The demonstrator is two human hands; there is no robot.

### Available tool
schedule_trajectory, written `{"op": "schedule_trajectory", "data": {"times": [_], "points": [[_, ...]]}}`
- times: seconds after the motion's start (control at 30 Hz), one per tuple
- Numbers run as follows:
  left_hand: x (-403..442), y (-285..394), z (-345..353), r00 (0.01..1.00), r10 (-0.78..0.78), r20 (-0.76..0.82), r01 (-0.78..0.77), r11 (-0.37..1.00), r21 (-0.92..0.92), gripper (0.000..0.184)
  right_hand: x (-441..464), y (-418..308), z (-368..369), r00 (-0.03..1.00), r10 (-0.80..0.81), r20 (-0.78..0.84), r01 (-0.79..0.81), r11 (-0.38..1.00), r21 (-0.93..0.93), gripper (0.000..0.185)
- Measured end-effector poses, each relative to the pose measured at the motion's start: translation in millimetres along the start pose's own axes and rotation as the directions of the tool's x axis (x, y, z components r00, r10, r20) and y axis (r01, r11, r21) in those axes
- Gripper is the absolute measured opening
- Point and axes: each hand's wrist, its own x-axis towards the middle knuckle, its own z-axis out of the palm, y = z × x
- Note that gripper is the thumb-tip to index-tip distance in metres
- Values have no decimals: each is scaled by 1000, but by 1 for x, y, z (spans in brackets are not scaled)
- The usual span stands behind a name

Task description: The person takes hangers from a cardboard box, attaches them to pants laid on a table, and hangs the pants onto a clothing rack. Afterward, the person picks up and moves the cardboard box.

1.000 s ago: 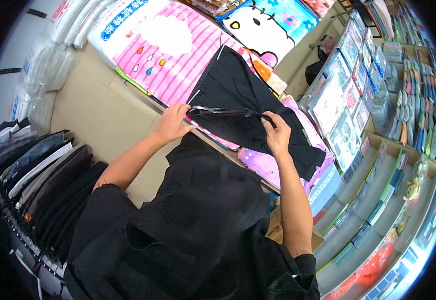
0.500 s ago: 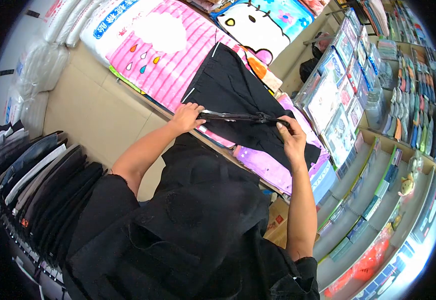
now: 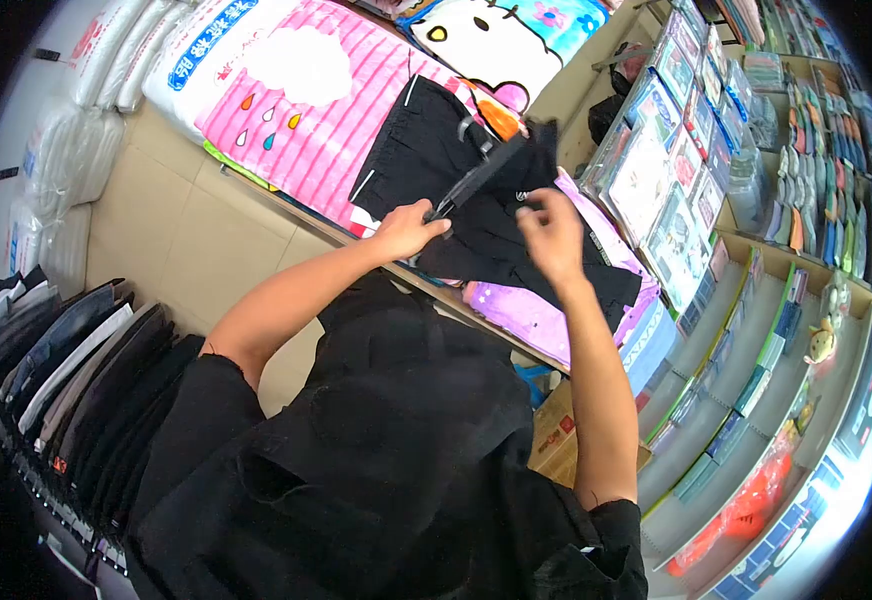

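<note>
Left hand (image 3: 408, 232) grips a black hanger (image 3: 480, 178); shelves (image 3: 778, 418) hold packets (image 3: 764, 368).

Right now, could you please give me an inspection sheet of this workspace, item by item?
Surface: pink striped blanket and purple fabric cover part of the display.
Things in hand: black hanger, slanting over a black garment spread on the fabrics.
Clutter: cardboard box beside the display's near edge.
Grips: left grip holds the hanger's near end; right grip is over the garment, fingers blurred, so any hold is unclear.
Cables: nothing seen.
Surroundings: rack of hanging clothes to the left, stocked shelves to the right, tiled floor.
</note>
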Motion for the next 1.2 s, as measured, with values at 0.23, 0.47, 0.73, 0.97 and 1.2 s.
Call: {"op": "schedule_trajectory", "data": {"times": [0.23, 0.47, 0.73, 0.97, 1.2], "points": [[14, 21, 20, 884, -382, 270, 412, 363, -836, 41, -50, -26, 57, 912, -163, 376, 254, 945, -207, 46], [10, -1, 33, 855, -438, 278, 401, 216, -891, 47, -60, -3, 83, 933, -47, 356, 139, 962, -236, 29], [11, -45, 27, 804, -402, 439, 565, 283, -775, 55, -61, 7, 88, 956, -31, 293, 62, 994, -95, 28], [-1, -46, 12, 860, -298, 413, 499, 329, -801, 62, -54, -5, 87, 955, 126, 270, -99, 989, -111, 26], [-9, -41, 2, 905, -179, 387, 415, 164, -895, 60, -50, 6, 91, 993, 2, 121, 23, 978, -206, 28]]}}
